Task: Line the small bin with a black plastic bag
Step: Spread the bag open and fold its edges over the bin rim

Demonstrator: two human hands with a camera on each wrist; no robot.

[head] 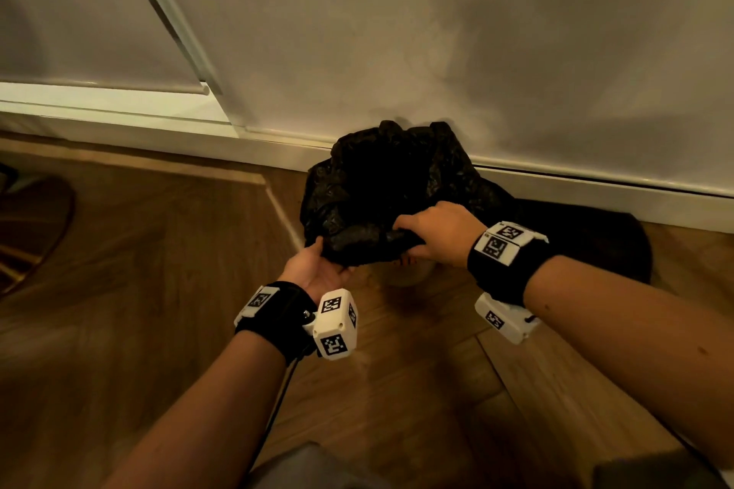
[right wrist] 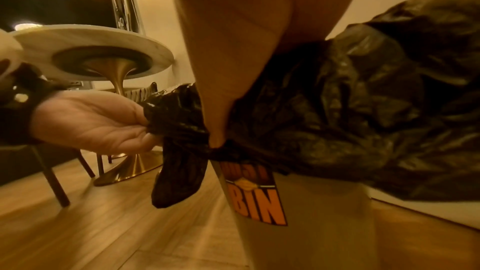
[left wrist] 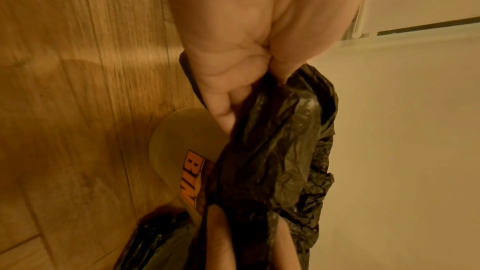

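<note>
Wooden floor [head: 159, 290] runs up to a pale wall [head: 476, 52] and skirting, and the small bin [right wrist: 311, 223] stands close against them. A round pedestal table [right wrist: 91, 44] and chair legs sit well off to the left. Black plastic bag [head: 377, 179] billows over the bin's mouth, hiding the rim. Left hand [head: 317, 270] pinches a gathered tail of it; right hand [head: 437, 234] curls over the bunched edge, perhaps knotting it
</note>
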